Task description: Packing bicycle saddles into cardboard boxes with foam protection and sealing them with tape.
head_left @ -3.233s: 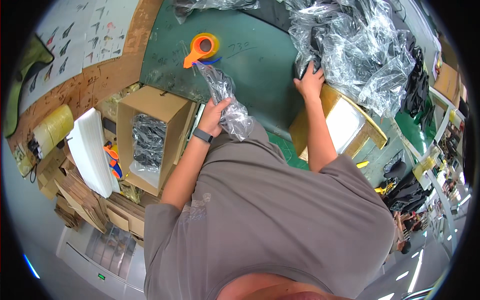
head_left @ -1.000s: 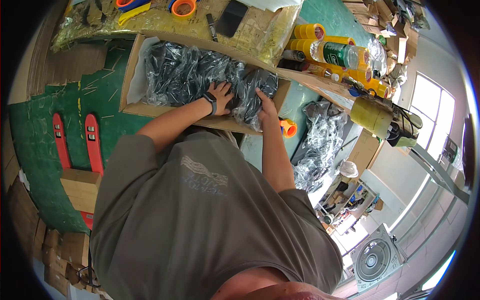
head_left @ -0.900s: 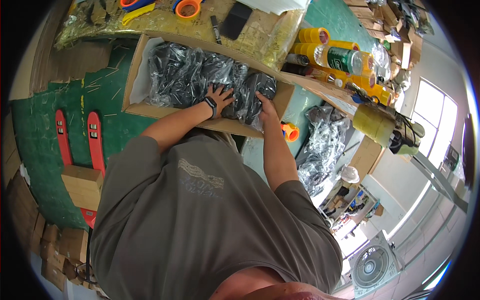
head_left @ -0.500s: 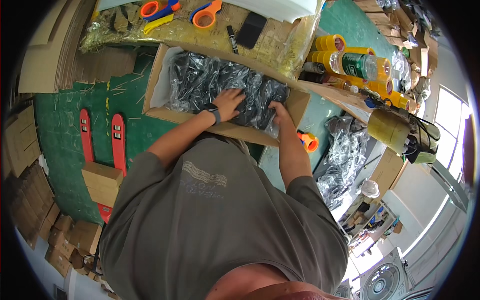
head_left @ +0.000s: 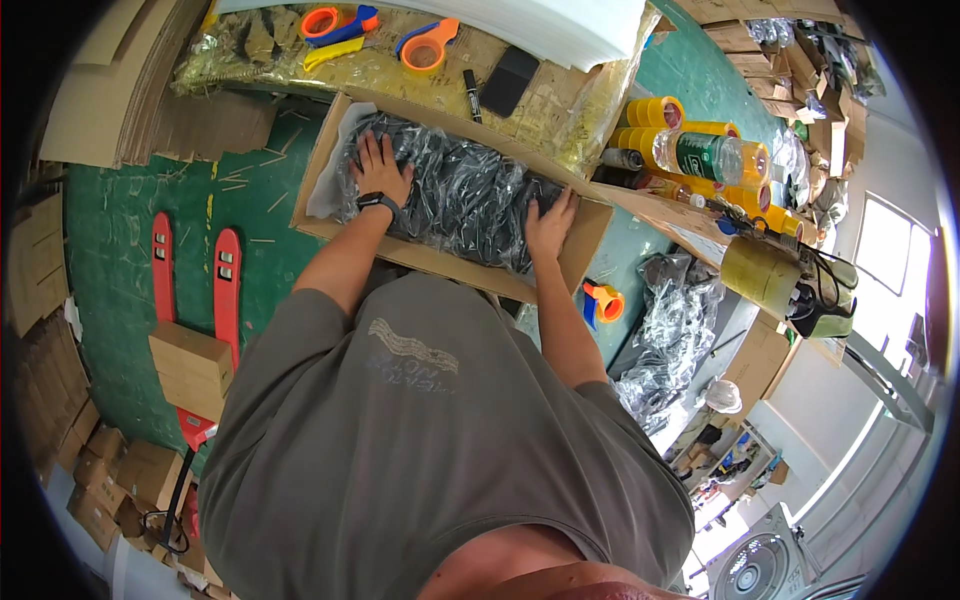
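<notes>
In front of me an open cardboard box (head_left: pixel 460 268) holds a row of black items in clear plastic wrap (head_left: pixel 455 195). White foam sheeting (head_left: pixel 326 180) lines the box's left end. My left hand (head_left: pixel 382 172), with a dark watch on its wrist, lies open with fingers spread on the left part of the wrapped items. My right hand (head_left: pixel 550 228) rests open at their right end, close to the box's right wall, fingers pointing away from me. Neither hand grips anything.
Beyond the box, a worktable (head_left: pixel 270 65) bears tape dispensers (head_left: pixel 424 50), a yellow cutter (head_left: pixel 334 54), a marker (head_left: pixel 472 95) and a phone-like dark slab (head_left: pixel 509 80). At right are tape rolls (head_left: pixel 655 112), a bottle (head_left: pixel 705 155) and wrapped items (head_left: pixel 672 330). A red pallet jack (head_left: pixel 228 290) stands left.
My left hand has slid left along the wrapped items, its fingers spreading. My right hand has opened out at the right end. The wrapped items lie flatter in the box.
</notes>
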`<state>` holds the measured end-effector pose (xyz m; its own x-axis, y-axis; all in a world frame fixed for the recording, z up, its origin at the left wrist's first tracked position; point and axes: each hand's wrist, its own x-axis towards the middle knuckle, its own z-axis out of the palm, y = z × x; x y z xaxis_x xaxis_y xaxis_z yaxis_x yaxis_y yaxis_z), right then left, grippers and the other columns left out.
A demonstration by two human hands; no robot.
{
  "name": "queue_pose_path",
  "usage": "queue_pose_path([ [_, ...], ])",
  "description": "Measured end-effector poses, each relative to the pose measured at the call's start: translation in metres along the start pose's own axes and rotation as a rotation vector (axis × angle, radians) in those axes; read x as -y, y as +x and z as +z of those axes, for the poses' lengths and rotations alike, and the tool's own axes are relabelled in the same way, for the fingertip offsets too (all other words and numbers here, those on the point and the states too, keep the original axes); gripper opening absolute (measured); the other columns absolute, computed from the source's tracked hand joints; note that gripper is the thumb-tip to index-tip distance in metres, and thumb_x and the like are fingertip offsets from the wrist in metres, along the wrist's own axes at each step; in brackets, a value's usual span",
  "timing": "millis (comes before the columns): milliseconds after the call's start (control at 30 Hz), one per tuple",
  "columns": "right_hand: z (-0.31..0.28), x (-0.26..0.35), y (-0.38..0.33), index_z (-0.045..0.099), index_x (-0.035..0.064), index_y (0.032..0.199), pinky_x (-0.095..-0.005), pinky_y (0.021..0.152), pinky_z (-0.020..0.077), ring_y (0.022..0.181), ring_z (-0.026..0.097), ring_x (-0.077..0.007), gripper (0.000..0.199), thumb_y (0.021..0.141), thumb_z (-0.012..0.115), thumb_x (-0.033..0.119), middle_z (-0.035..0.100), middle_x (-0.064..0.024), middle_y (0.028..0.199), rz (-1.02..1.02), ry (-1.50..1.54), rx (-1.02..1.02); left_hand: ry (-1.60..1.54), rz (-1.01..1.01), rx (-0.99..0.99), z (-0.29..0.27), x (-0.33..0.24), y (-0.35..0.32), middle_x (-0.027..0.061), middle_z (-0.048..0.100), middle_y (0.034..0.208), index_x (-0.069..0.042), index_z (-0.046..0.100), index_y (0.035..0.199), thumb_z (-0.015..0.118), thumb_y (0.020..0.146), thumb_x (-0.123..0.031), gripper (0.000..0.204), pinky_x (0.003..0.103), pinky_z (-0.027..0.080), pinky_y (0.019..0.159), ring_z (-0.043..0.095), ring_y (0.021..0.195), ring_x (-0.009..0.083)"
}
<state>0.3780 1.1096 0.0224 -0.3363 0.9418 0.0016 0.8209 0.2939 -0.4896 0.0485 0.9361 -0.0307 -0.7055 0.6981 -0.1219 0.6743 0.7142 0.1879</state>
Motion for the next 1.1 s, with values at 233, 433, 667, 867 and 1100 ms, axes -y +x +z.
queue_pose_path([
  [233, 0.057, -0.038, -0.016, 0.031, 0.0019, 0.174, -0.062, 0.137, 0.021, 0.163, 0.023, -0.0584, 0.089, 0.106, 0.07, 0.045, 0.017, -0.0411, 0.177, -0.001, -0.324, -0.011, 0.007, 0.078, 0.037, 0.012, 0.018, 0.022, 0.0231, 0.019, 0.185, -0.009, 0.031, 0.176, 0.07, 0.101, -0.057, 0.098, 0.064, 0.029, 0.131, 0.026, 0.167, 0.047],
  [433, 0.064, -0.045, -0.001, 0.031, 0.0009, 0.174, -0.0622, 0.137, 0.0207, 0.164, 0.022, -0.058, 0.089, 0.107, 0.066, 0.049, 0.018, -0.0397, 0.178, 0.056, -0.238, 0.007, -0.216, 0.176, -0.071, 0.021, 0.036, 0.028, 0.0293, 0.019, 0.183, -0.003, 0.029, 0.175, 0.077, 0.098, -0.056, 0.105, 0.058, 0.03, 0.133, 0.025, 0.165, 0.0522],
  [667, -0.002, -0.014, -0.007, 0.034, 0.0047, 0.173, -0.0612, 0.136, 0.0222, 0.165, 0.023, -0.055, 0.086, 0.106, 0.069, 0.045, 0.025, -0.0387, 0.176, 0.067, -0.252, 0.069, -0.064, 0.203, 0.002, -0.03, -0.009, 0.033, 0.0328, 0.022, 0.18, -0.001, 0.034, 0.172, 0.08, 0.097, -0.048, 0.1, 0.061, 0.029, 0.132, 0.026, 0.164, 0.0533],
  [867, -0.125, 0.054, -0.092, 0.044, 0.0007, 0.166, -0.0546, 0.125, 0.0422, 0.15, 0.049, -0.0502, 0.074, 0.104, 0.076, 0.024, 0.052, -0.0321, 0.162, 0.17, 0.129, 0.073, -0.532, 0.567, -0.169, -0.218, -0.139, 0.124, 0.0116, 0.082, 0.114, -0.012, 0.079, 0.12, 0.078, 0.102, -0.028, 0.024, 0.048, 0.061, 0.093, 0.075, 0.113, 0.035],
  [1100, -0.178, 0.099, -0.152, 0.051, -0.0015, 0.16, -0.0517, 0.11, 0.0552, 0.126, 0.071, -0.0464, 0.061, 0.106, 0.074, 0.017, 0.074, -0.0295, 0.133, 0.297, 0.263, -0.032, 0.12, 0.804, 0.017, -0.263, -0.198, 0.372, 0.0118, 0.083, 0.114, -0.014, 0.082, 0.126, 0.084, 0.098, -0.041, 0.039, 0.047, 0.061, 0.098, 0.078, 0.109, 0.0339],
])
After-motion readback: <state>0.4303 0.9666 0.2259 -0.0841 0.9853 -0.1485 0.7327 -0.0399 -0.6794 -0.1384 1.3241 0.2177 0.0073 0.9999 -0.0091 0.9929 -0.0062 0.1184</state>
